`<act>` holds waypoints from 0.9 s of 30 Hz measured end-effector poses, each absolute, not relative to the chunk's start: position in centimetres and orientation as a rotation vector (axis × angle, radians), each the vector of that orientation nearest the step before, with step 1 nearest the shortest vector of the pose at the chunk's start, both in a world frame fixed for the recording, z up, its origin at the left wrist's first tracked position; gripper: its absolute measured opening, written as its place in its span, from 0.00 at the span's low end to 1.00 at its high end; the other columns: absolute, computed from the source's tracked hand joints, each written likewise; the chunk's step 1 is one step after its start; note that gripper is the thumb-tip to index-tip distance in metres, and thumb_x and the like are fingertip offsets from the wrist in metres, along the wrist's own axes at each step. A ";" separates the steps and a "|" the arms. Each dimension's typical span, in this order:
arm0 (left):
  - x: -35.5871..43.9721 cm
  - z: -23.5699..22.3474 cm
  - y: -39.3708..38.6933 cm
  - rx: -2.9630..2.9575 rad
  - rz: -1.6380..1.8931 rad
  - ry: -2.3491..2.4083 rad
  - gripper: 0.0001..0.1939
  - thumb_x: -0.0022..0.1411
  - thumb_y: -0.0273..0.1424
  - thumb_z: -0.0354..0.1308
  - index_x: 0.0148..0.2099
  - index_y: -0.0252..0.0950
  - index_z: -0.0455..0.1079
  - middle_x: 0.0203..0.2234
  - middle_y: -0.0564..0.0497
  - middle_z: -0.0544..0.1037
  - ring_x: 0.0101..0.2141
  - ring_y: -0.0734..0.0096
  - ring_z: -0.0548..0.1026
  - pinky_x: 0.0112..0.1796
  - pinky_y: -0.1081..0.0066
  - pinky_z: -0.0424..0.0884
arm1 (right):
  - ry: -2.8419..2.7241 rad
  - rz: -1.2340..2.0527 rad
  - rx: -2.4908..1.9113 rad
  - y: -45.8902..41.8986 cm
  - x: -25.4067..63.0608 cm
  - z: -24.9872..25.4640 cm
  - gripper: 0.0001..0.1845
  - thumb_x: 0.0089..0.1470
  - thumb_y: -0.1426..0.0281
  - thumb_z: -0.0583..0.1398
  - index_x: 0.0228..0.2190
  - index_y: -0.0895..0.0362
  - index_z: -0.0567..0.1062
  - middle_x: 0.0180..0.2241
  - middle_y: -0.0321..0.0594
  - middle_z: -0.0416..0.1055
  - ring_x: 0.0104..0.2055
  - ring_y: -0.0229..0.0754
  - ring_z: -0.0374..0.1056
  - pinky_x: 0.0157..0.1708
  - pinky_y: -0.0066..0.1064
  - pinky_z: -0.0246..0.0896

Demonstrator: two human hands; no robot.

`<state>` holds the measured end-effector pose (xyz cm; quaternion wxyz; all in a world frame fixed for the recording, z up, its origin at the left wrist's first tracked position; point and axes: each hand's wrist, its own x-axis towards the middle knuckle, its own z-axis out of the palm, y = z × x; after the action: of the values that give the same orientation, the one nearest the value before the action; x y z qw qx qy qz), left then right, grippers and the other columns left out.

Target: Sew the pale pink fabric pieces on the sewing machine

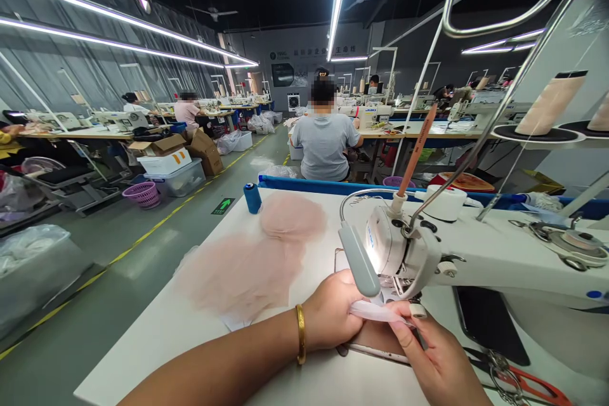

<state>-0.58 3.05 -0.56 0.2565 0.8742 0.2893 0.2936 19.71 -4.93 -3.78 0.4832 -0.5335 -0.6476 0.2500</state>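
Note:
A folded strip of pale, thin fabric (375,311) stretches between my two hands, just in front of the needle area of a white sewing machine (387,244). My left hand (335,309), below a gold bangle, is closed on the strip's left end; its fingertips are partly hidden by the machine's grey lamp (359,260). My right hand (431,352) pinches the right end between thumb and fingers, and a pale band wraps one finger. Sheer pink fabric pieces (247,273) lie spread on the white table to the left.
A blue thread spool (252,198) stands at the table's far left corner. Right of my hands lie a black phone (491,323) and orange-handled scissors (535,386) with keys. Thread cones (550,104) stand at upper right. A co-worker (324,139) sits ahead, back turned.

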 end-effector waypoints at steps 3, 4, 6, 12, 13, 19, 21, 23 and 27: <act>-0.5 -0.9 3.1 2.404 0.825 0.806 0.08 0.57 0.19 0.55 0.32 0.37 0.69 0.33 0.51 0.75 0.35 0.65 0.74 0.41 0.70 0.73 | -1.563 0.621 -1.306 -5.0 19.5 -3.8 0.17 0.71 0.53 0.57 0.41 0.50 0.80 0.39 0.38 0.81 0.40 0.45 0.77 0.42 0.29 0.70; -0.5 -1.0 3.1 2.411 0.824 0.805 0.07 0.58 0.20 0.55 0.32 0.37 0.70 0.34 0.50 0.75 0.36 0.65 0.74 0.41 0.69 0.73 | -1.559 0.613 -1.309 -5.0 19.5 -3.8 0.18 0.71 0.53 0.57 0.41 0.50 0.80 0.40 0.38 0.81 0.41 0.45 0.77 0.42 0.29 0.70; -0.4 -1.3 3.0 2.409 0.835 0.788 0.07 0.58 0.21 0.56 0.31 0.37 0.70 0.32 0.50 0.75 0.35 0.65 0.73 0.40 0.69 0.72 | -1.555 0.606 -1.315 -5.0 19.3 -3.8 0.18 0.71 0.53 0.57 0.41 0.50 0.81 0.41 0.39 0.82 0.41 0.46 0.77 0.41 0.29 0.70; 0.0 -0.7 2.6 2.245 0.902 0.720 0.14 0.61 0.25 0.60 0.24 0.37 0.63 0.23 0.55 0.66 0.28 0.70 0.67 0.33 0.72 0.68 | -1.573 0.625 -1.303 -4.8 19.5 -4.1 0.19 0.72 0.53 0.55 0.42 0.50 0.81 0.42 0.39 0.82 0.42 0.44 0.77 0.43 0.28 0.71; 0.0 -0.6 2.6 2.239 0.903 0.714 0.14 0.61 0.25 0.60 0.25 0.37 0.63 0.23 0.55 0.65 0.27 0.70 0.67 0.32 0.72 0.67 | -1.595 0.620 -1.299 -4.7 19.8 -4.2 0.18 0.72 0.54 0.55 0.42 0.51 0.81 0.42 0.39 0.82 0.42 0.44 0.78 0.43 0.28 0.72; -0.6 -1.3 2.1 2.532 0.841 0.693 0.12 0.59 0.24 0.64 0.25 0.36 0.67 0.27 0.54 0.67 0.29 0.70 0.66 0.32 0.70 0.63 | -1.947 0.370 -1.191 -4.4 21.5 -4.0 0.11 0.73 0.63 0.55 0.42 0.50 0.77 0.37 0.37 0.81 0.37 0.42 0.78 0.38 0.26 0.73; -1.1 -1.6 1.3 2.686 0.740 0.701 0.13 0.58 0.26 0.67 0.24 0.36 0.67 0.26 0.54 0.66 0.28 0.70 0.63 0.29 0.68 0.58 | -2.133 0.229 -1.077 -4.5 21.7 -3.6 0.10 0.71 0.68 0.55 0.38 0.50 0.75 0.33 0.35 0.78 0.34 0.41 0.77 0.36 0.26 0.72; -1.6 -1.8 0.4 2.805 0.659 0.706 0.15 0.57 0.27 0.68 0.23 0.36 0.66 0.26 0.54 0.65 0.26 0.71 0.60 0.27 0.66 0.51 | -2.287 0.104 -0.972 -4.5 21.6 -3.2 0.09 0.68 0.71 0.56 0.35 0.50 0.73 0.30 0.34 0.76 0.32 0.41 0.75 0.36 0.28 0.72; -2.0 -1.5 -0.5 2.923 0.612 0.718 0.20 0.60 0.30 0.69 0.23 0.35 0.62 0.24 0.55 0.63 0.24 0.71 0.54 0.26 0.64 0.46 | -2.383 -0.045 -0.932 -4.4 21.2 -2.6 0.09 0.66 0.75 0.55 0.34 0.51 0.70 0.29 0.34 0.74 0.30 0.40 0.73 0.36 0.29 0.71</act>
<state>-1.98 -0.53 -1.47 0.0348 0.9511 0.2337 0.1992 21.22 -4.44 -2.61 0.2872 -0.3488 -0.8919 -0.0170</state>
